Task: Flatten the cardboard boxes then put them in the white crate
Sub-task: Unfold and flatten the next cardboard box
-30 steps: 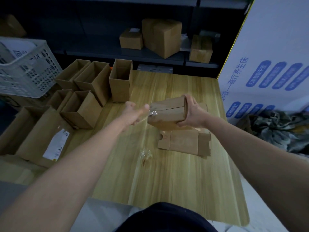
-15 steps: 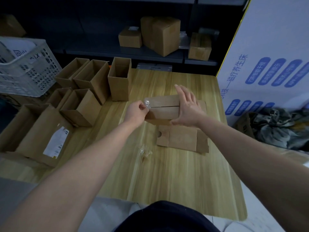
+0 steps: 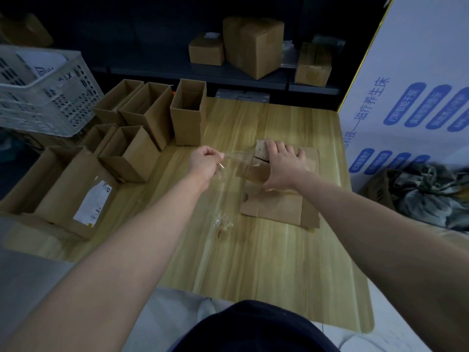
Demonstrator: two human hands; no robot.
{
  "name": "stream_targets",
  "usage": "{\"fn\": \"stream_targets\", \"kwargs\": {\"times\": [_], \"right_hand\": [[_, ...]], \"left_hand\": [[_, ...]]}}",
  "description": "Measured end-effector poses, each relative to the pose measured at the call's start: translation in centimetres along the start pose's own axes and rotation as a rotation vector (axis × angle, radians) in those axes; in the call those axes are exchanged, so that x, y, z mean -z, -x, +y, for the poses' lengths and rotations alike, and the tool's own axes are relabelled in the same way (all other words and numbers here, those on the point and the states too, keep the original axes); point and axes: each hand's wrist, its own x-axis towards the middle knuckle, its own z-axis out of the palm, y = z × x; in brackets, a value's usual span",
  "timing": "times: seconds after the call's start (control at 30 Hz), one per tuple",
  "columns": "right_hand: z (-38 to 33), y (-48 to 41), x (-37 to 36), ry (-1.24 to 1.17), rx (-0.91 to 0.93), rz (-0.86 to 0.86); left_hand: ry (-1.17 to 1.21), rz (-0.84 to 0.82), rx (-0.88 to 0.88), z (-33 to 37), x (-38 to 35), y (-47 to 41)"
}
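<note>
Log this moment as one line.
step: tape removal | left hand: pinches tape | right hand: presses box down | crate: far left

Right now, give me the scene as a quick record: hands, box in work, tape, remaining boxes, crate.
left hand: pinches clear tape strip stretched from the small box
right hand: pressed flat on small box
flattened cardboard: flat on table, nearer the person than the small box
tape wad: crumpled, loose on table
open boxes: several, unflattened, table's left side
white crate: far left, beyond the open boxes
</note>
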Motion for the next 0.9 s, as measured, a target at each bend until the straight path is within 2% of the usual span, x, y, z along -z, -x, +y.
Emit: {"fn": "stream_targets", "kwargs": {"times": [0.13,0.23,0.5,0.63,0.73,0.83,0.9], "right_hand": [[0.1,-0.4,1.1,0.013,0.095,0.048],[0.9,0.0,1.4,0.001,0.105,0.055],[3.2,0.6,1.6,-0.079,0.089,0.054],[5.7,1.0,2.3,-0.063,0.004,0.080],[6.6,1.4,2.5,-0.030,-0.015,0.095],[5.7,1.4,2.2,-0.040,0.021,0.112],[5.2,1.3,1.9,-0.054,0.044,0.119]], "left_hand": [[-0.041,0.310,0.109,-1.1,0.4,-1.0],[-0.008,0.458,0.173,-1.8,1.3,-1.7],[0.044,0.626,0.188,-2.4,1.9,-2.0],[-0.098,0.684,0.219,-3.5,5.3,-1.9],[-0.261,0.667,0.051,-5.0,5.9,-0.9],[-0.590,0.469,-0.146,-6.8,4.4,0.6],[-0.716,0.308,-0.234,-8.1,3.1,1.7]]}}
